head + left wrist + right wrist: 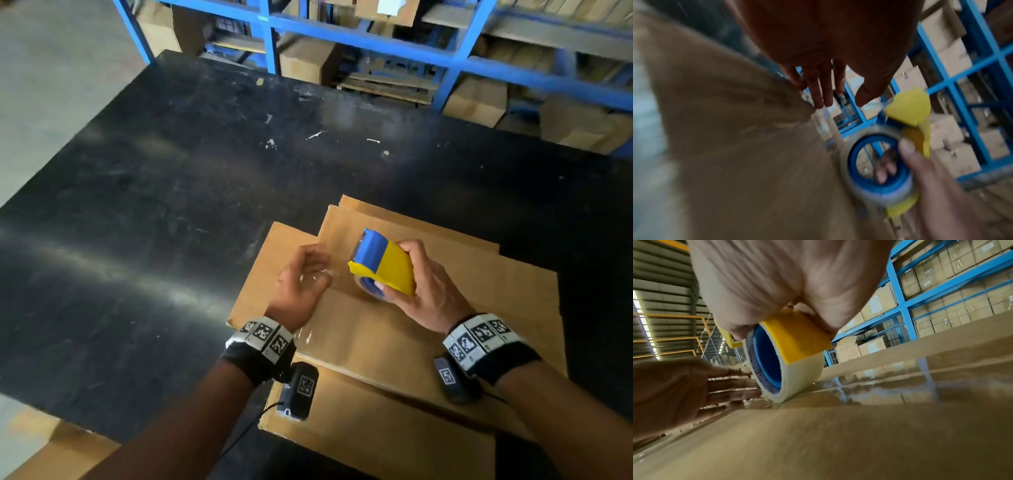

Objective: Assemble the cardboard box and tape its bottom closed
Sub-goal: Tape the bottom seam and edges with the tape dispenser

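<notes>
right hand (423, 287): grips yellow-blue tape dispenser (383, 265) over cardboard box (376, 335) | left hand (301, 284): fingers loosely curled beside dispenser, pinching clear tape end | box on black table (154, 192)

1. A black table (144, 192), its surface scuffed and glossy under the light, carries the work.
2. Flattened cardboard (394, 335) lies directly on the table's near right part, in overlapping brown sheets, with clear tape along one seam.
3. Small white scraps (313, 135) dot the far part of the table, well apart from the cardboard.
</notes>
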